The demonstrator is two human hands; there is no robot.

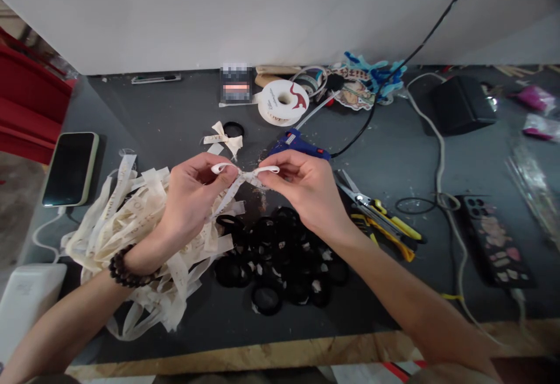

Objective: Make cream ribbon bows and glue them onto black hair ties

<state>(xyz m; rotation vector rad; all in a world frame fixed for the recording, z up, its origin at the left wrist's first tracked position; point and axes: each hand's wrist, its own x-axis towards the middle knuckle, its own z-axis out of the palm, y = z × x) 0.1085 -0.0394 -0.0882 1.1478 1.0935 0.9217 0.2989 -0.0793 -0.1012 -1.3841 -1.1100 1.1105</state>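
My left hand [192, 197] and my right hand [301, 188] hover over the dark table, each pinching one loop of a cream ribbon bow [245, 175] stretched between them. The bow's tails hang down toward a pile of black round hair ties [280, 258]. Under my left wrist lies a heap of cut cream ribbon strips [131, 220]. A finished ribbon bow [224, 138] rests farther back next to a single black hair tie [234, 129].
A blue glue gun [300, 145] lies just behind my right hand, its black cord running to the wall. Scissors and yellow-handled cutters [380, 217] lie to the right, a ribbon spool [283, 101] at the back, phones at left [70, 168] and right [494, 241].
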